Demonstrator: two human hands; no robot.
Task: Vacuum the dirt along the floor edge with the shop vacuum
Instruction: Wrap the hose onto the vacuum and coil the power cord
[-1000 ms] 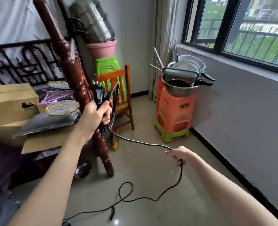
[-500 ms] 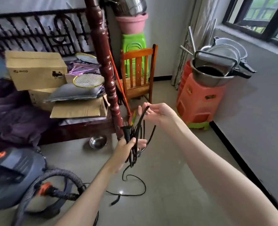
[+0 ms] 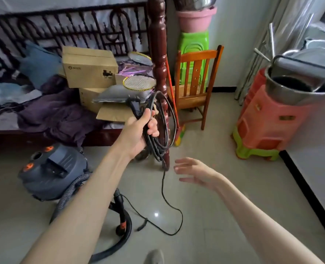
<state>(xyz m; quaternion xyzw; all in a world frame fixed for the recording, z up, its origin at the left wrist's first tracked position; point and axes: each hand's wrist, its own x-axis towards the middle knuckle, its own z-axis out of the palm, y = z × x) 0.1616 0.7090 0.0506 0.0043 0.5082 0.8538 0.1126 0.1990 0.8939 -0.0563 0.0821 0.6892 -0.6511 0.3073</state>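
Fingers of left hand [image 3: 138, 130] grip coiled power cord [image 3: 158, 128]; right hand [image 3: 193, 172] spread, holding nothing. Shop vacuum [image 3: 49, 172] sits on floor left. Slack loop [image 3: 169, 212] near your feet: snag or trip risk.

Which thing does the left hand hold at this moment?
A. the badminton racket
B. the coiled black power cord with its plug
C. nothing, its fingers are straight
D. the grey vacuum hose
B: the left hand has its fingers curled round the coiled black power cord, with the plug sticking up above the thumb, while the right hand is open and holds nothing.
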